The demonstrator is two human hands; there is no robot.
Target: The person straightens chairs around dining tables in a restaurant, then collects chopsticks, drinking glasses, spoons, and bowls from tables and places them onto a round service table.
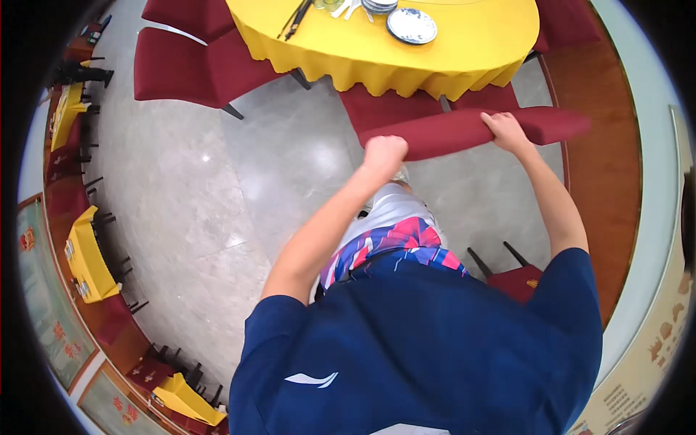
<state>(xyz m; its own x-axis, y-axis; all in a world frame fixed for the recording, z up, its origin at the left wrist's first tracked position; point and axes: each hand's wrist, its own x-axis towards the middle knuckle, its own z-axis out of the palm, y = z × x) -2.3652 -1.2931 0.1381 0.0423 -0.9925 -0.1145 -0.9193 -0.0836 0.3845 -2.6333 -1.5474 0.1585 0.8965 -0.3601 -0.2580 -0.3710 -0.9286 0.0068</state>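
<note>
Both hands, left point(386, 156) and right point(506, 130), gripping backs of red chairs point(442, 134) beside the yellow-covered bench point(464, 43), stacked plates point(412, 26) on top

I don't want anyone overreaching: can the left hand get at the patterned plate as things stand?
Probably not without leaning: the left hand is on the chair back, and the chair stands between it and the patterned plate, though nothing covers that.
</note>
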